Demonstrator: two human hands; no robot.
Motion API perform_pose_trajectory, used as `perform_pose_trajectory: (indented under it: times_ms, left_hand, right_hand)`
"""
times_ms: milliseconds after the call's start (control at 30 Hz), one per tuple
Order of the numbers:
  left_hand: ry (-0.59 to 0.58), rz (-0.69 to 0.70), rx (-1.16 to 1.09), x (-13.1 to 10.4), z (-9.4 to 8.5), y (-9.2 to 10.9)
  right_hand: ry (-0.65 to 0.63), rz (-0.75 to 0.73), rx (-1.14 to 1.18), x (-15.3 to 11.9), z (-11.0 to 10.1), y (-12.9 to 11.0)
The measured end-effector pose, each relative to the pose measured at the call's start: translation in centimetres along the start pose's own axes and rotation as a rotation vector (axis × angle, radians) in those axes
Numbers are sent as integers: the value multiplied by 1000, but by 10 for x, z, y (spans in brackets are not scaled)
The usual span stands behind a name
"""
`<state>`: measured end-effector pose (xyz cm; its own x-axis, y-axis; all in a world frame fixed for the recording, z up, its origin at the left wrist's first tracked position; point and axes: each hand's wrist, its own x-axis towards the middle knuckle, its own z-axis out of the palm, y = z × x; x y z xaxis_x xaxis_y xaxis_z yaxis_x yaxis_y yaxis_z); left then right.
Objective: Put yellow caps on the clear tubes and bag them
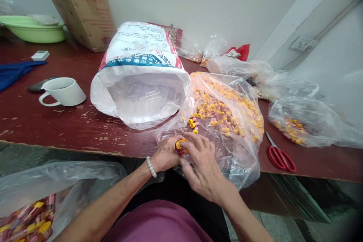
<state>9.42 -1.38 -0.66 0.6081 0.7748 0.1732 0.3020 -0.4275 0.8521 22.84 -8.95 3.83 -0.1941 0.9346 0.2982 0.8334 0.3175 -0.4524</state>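
My left hand (167,153), with a white bead bracelet at its wrist, is closed around small red tubes with yellow caps (180,144) at the table's front edge. From the other side, my right hand (202,164) curls its fingers and thumb against the same tubes. Just beyond my fingers a few loose yellow-capped pieces (193,124) lie on clear plastic. A large clear plastic bag (241,100) spreads behind and right of my hands, full of many such pieces. Left of it, a white printed sack (141,49) lies with its mouth towards me, clear plastic-looking pieces inside.
Red-handled scissors (280,157) lie on the dark red table (70,126), near a smaller bag of yellow-capped pieces (295,130). A white mug (66,92), a cardboard box (87,11) and a green basin (42,34) stand left. Below left sits an open plastic bag (85,170) of larger yellow-capped tubes.
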Motion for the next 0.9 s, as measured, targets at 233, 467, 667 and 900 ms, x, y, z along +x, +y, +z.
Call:
perform_pose_trajectory:
  times_ms: [233,467,667,900]
  left_hand:
    - [-5,-208,-269,1,3,-4]
    - [-166,-471,-733,-8,-1,0]
    - [-136,-425,-936,-11,5,-1]
    - [21,-491,-956,-61,-12,-13]
  right_hand:
    - [169,104,233,-5,-6,22]
    - [60,-67,70,-9,24,15]
    - [181,-88,15,-2,45,21]
    - [5,-203,118,5,64,-7]
